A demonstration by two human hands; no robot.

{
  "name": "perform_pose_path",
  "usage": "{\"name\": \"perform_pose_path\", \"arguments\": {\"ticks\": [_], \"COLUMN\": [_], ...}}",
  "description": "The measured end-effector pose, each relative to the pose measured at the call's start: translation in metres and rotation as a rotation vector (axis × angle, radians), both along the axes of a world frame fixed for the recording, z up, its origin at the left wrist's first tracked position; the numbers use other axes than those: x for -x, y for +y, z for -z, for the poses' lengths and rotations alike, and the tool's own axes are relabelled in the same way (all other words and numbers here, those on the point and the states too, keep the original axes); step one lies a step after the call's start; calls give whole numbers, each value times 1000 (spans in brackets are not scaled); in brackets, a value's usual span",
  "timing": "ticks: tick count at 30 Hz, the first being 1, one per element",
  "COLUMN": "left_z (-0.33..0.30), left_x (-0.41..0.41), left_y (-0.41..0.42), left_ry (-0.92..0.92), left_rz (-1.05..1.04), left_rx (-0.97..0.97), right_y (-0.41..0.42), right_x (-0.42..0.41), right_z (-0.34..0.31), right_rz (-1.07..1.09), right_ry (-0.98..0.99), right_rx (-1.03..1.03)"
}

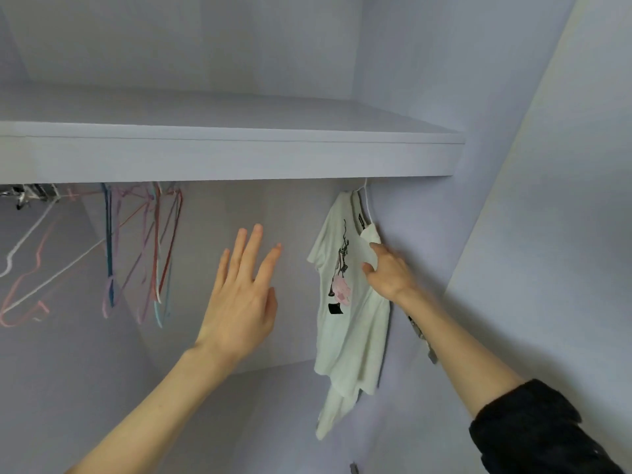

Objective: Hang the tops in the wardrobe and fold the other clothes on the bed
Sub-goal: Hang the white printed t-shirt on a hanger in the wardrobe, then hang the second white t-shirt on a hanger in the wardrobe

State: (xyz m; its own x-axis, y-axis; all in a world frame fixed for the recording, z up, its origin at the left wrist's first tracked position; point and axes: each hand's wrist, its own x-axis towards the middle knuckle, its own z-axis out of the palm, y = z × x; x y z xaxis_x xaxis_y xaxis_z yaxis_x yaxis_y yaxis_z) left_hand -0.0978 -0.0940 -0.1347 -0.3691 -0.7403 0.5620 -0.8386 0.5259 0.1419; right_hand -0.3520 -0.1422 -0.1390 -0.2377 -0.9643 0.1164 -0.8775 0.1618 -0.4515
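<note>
Wardrobe (513, 97) interior, below the shelf (239, 159): one white printed top (345, 323) hangs on a white hanger (365, 196) at the right end of the rail space, close against the right side wall. The right hand (388, 271) grips the top's shoulder fabric near the collar — fingers curled into the cloth; the left hand (241, 299) is raised in mid-wardrobe, fingers straight and spread wide, holding nothing. A cluster of bare coloured hangers (143, 248) hangs toward the left end — well apart from the top.
</note>
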Motion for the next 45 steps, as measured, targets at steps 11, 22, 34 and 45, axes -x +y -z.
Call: {"name": "perform_pose_path", "arguments": {"ticks": [11, 22, 34, 45], "left_z": [57, 101, 132, 195], "left_x": [-2, 71, 154, 157], "left_y": [114, 293, 616, 882], "left_ry": [187, 38, -232, -770], "left_rz": [604, 1109, 1670, 1935], "left_rx": [-380, -579, -715, -734], "right_y": [247, 521, 883, 1135], "right_x": [-53, -70, -130, -204], "right_z": [42, 71, 108, 172], "right_rz": [186, 705, 1332, 1783], "right_ry": [-296, -435, -527, -518], "right_rx": [185, 204, 270, 195]}}
